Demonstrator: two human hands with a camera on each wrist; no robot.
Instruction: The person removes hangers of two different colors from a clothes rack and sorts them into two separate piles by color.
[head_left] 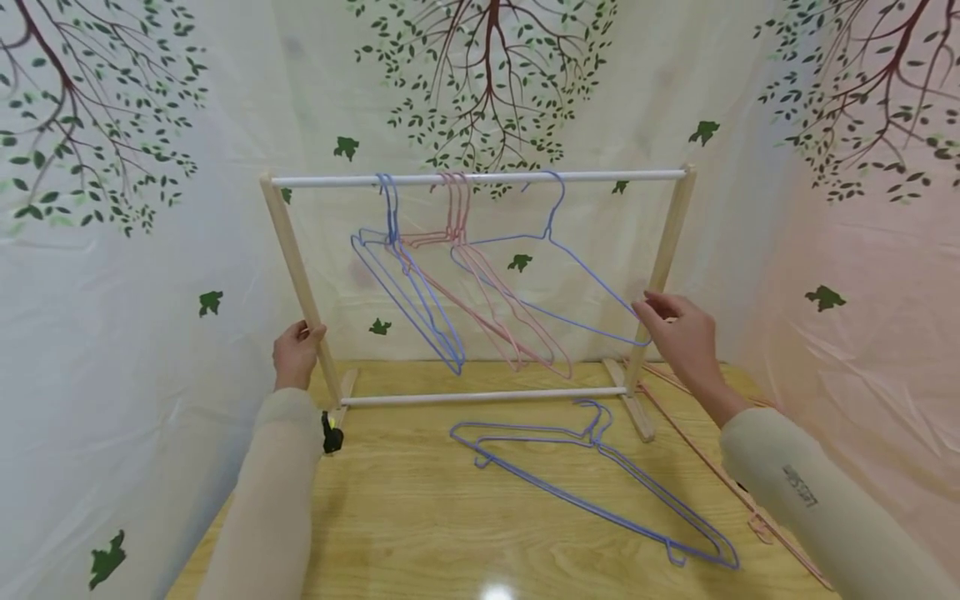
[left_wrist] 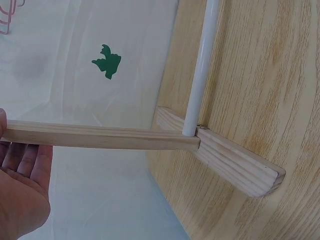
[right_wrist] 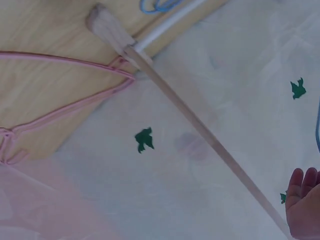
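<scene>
A wooden rack with a white top bar [head_left: 495,178] stands on the table. My left hand [head_left: 295,354] grips its left post [left_wrist: 100,136], thumb on one side and fingers on the other. On the right, my right hand [head_left: 682,333] pinches the lower corner of a blue hanger [head_left: 592,275], thumb and fingertips together, overlapping the right post [head_left: 667,233]. That hanger's hook is over the top bar. Blue hangers [head_left: 408,300] hang farther left, with pink hangers [head_left: 498,308] in the middle. In the right wrist view, only part of my right hand shows at the edge.
Two purplish-blue hangers [head_left: 592,504] lie overlapped on the table [head_left: 390,533] in front of the rack. Pink hangers [right_wrist: 65,112] lie right of it, partly under my right forearm. A small black object [head_left: 331,435] is by the left foot. Printed curtains [head_left: 315,100] surround the table.
</scene>
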